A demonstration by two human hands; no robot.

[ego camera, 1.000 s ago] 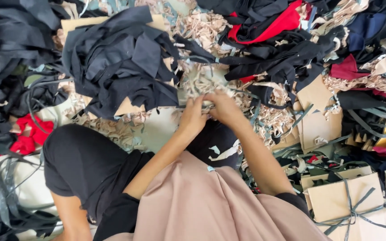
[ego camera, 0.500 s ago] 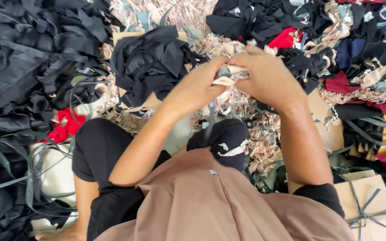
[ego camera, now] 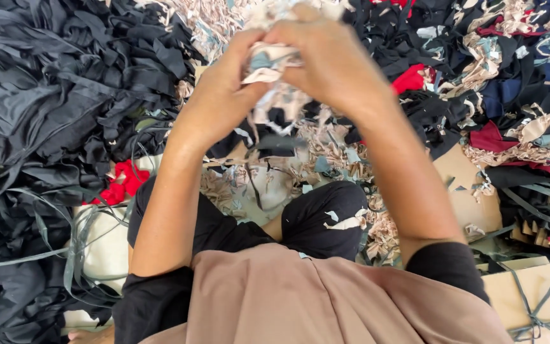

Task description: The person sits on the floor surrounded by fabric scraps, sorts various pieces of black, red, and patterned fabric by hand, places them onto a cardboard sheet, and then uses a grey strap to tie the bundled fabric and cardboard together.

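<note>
Left hand and right hand, fingers closed on a wad of pale printed fabric scraps raised above the lap; best kept bunched tight, loose shreds tucked in.

- Floor: pale, mostly buried.
- Black fabric offcuts: large heap, left.
- Red scrap: beside the black heap.
- Beige patterned shreds: centre.
- Mixed dark, maroon and red scraps: far right.
- Cardboard pieces: near right.

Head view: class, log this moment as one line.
left hand: grip on scrap wad | right hand: grip on wad | black scraps: heaped left
</note>
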